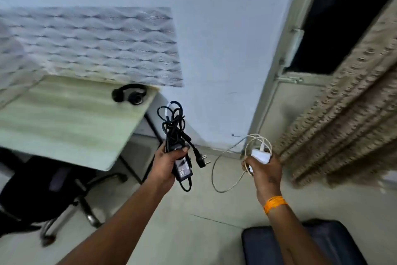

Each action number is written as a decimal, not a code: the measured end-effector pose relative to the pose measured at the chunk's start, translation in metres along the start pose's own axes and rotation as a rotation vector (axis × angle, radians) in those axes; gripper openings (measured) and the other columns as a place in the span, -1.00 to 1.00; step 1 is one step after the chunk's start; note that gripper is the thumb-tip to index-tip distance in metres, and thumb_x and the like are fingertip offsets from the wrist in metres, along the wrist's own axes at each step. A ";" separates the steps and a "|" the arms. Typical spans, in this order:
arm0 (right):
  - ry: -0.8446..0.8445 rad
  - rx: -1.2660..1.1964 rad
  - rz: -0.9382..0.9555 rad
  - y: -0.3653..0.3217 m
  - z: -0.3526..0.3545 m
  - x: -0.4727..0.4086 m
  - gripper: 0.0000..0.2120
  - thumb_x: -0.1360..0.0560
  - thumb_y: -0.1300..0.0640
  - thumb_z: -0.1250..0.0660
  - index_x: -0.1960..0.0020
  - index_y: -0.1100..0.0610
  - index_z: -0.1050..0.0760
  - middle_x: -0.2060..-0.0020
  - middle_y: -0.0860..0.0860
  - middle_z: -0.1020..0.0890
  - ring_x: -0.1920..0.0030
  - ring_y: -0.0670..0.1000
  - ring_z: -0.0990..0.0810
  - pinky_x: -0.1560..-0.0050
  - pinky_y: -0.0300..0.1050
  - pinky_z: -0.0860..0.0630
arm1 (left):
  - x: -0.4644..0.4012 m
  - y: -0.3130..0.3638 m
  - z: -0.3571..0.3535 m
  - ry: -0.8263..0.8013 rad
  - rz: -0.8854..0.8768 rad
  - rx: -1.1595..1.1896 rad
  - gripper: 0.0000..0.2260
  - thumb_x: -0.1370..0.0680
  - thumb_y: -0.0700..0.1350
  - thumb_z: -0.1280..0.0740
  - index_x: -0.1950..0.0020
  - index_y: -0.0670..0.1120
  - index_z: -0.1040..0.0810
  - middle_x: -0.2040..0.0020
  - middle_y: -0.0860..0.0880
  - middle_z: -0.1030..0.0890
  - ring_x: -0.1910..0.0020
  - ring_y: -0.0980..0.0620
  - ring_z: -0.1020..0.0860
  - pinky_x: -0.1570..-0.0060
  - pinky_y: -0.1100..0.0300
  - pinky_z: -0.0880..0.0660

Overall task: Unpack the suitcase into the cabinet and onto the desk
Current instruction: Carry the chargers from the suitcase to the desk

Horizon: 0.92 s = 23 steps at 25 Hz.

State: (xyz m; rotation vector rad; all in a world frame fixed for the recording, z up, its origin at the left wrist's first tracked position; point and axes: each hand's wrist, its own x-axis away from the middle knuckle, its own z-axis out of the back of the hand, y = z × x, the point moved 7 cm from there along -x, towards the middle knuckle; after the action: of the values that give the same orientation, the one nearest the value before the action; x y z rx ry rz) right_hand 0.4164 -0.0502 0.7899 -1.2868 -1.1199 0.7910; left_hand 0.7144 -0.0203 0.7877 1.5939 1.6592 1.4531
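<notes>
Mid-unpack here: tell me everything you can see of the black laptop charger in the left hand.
The black laptop charger is a rectangular, plastic-looking power brick with a pale label on its face. The left hand grips it off the floor, thumb across its top, brick pointing down and right. Its black cable is bundled in loose tangled loops rising above the fist; one loop hangs below the brick. A black plug with two round metal pins juts out to the right. Only the hand touches it.
</notes>
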 end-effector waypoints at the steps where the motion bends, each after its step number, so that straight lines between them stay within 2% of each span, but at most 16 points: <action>1: -0.082 0.015 -0.001 -0.001 -0.046 0.015 -0.80 -0.33 0.49 -0.41 0.15 0.27 -0.52 0.33 0.02 -0.61 0.34 0.03 -0.54 0.31 -0.08 -0.51 | 0.010 0.017 0.043 0.065 -0.022 0.030 -0.68 -0.38 -0.40 -0.47 -0.08 -0.17 -0.62 0.00 -0.22 -0.67 0.05 -0.18 -0.62 -0.07 -0.13 -0.50; 4: -0.262 0.034 -0.022 0.004 -0.165 0.068 -0.75 -0.30 0.44 -0.43 0.17 0.13 -0.52 0.37 -0.03 -0.58 0.34 0.05 -0.52 0.28 -0.06 -0.50 | 0.042 0.059 0.157 0.208 -0.072 0.117 -0.65 -0.31 -0.35 -0.50 -0.07 -0.20 -0.62 0.02 -0.30 -0.61 0.09 -0.25 -0.57 -0.02 -0.24 -0.49; 7: -0.393 0.060 -0.007 0.015 -0.283 0.130 -0.75 -0.20 0.25 -0.50 0.17 0.08 -0.55 0.30 0.03 -0.61 0.30 0.08 -0.55 0.26 -0.02 -0.54 | 0.068 0.104 0.277 0.346 -0.143 0.145 -0.54 -0.34 -0.35 -0.49 -0.23 -0.32 -0.56 -0.04 -0.34 -0.62 0.14 -0.23 -0.62 0.05 -0.12 -0.57; 8: -0.423 0.066 -0.008 0.020 -0.318 0.150 -0.74 -0.20 0.22 -0.51 0.14 0.08 -0.56 0.27 0.05 -0.63 0.27 0.09 -0.59 0.24 -0.01 -0.56 | 0.075 0.118 0.313 0.379 -0.170 0.162 -0.55 -0.37 -0.37 -0.47 -0.26 -0.33 -0.55 -0.04 -0.33 -0.63 0.13 -0.23 -0.63 0.07 -0.09 -0.59; 11: -0.508 0.070 -0.019 0.031 -0.408 0.200 -0.74 -0.32 0.31 -0.53 0.06 0.10 -0.59 0.22 0.06 -0.66 0.24 0.09 -0.64 0.20 -0.03 -0.61 | 0.091 0.152 0.406 0.454 -0.227 0.196 -0.67 -0.46 -0.44 -0.39 -0.21 -0.28 -0.57 -0.02 -0.28 -0.67 0.07 -0.23 -0.66 0.04 -0.13 -0.63; 13: -0.566 0.072 -0.027 0.042 -0.467 0.231 -0.75 -0.37 0.40 -0.49 0.06 0.14 -0.57 0.24 0.07 -0.64 0.26 0.12 -0.65 0.20 0.00 -0.62 | 0.100 0.171 0.466 0.518 -0.247 0.212 -0.68 -0.47 -0.44 -0.39 -0.22 -0.29 -0.56 -0.01 -0.27 -0.66 0.08 -0.22 -0.67 0.03 -0.17 -0.64; 17: -0.642 0.108 -0.033 0.057 -0.564 0.273 -0.76 -0.38 0.43 -0.47 0.08 0.17 -0.52 0.25 0.13 -0.59 0.30 0.15 -0.63 0.24 0.01 -0.60 | 0.093 0.195 0.557 0.591 -0.258 0.298 -0.63 -0.47 -0.41 -0.40 -0.28 -0.33 -0.52 -0.05 -0.29 -0.66 0.05 -0.24 -0.66 -0.05 -0.24 -0.62; 21: -0.681 0.146 -0.049 0.073 -0.642 0.277 -0.75 -0.39 0.45 -0.44 0.11 0.16 -0.48 0.26 0.17 -0.56 0.34 0.16 -0.60 0.28 0.01 -0.57 | 0.060 0.211 0.614 0.649 -0.254 0.345 -0.60 -0.45 -0.39 -0.41 -0.29 -0.35 -0.52 -0.04 -0.30 -0.65 0.05 -0.27 -0.66 -0.10 -0.37 -0.59; 23: -0.682 0.152 -0.071 0.085 -0.688 0.265 -0.75 -0.39 0.45 -0.44 0.08 0.17 -0.51 0.24 0.17 -0.58 0.32 0.16 -0.62 0.28 0.00 -0.59 | 0.031 0.223 0.642 0.673 -0.245 0.337 -0.61 -0.45 -0.41 -0.40 -0.28 -0.34 -0.53 -0.01 -0.30 -0.65 0.09 -0.24 -0.67 -0.05 -0.32 -0.62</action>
State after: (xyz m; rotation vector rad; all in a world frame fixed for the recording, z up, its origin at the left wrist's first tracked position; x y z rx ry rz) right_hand 1.1580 -0.0128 0.8081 -0.8543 -1.5917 1.2858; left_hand 1.3542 0.2089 0.7547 1.0294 2.4820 1.7571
